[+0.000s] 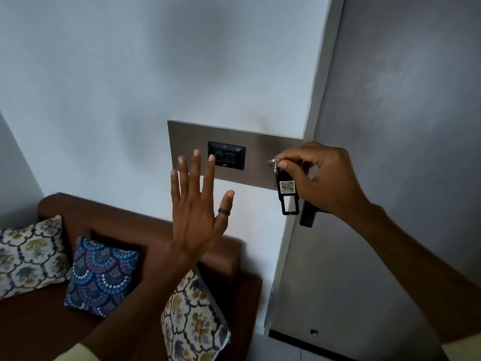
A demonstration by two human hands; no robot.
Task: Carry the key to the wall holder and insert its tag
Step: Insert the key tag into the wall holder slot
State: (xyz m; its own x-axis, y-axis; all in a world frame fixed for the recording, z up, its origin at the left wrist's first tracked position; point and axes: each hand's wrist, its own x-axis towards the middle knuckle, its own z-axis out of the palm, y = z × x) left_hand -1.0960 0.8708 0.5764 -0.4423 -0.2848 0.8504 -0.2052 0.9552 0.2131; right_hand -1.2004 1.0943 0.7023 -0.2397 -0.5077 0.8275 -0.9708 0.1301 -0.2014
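Note:
My right hand pinches the metal ring of a key, and a black rectangular tag with a white label hangs down from it. The tag dangles in front of the right end of a grey wall panel. Just right of the tag, a dark object shows below my hand; I cannot tell whether it is the wall holder. My left hand is raised with fingers spread, palm toward the wall, holding nothing, with a dark ring on the thumb.
A black switch plate with a dial sits on the panel behind my left fingertips. A grey door stands to the right. Below is a brown sofa with patterned cushions.

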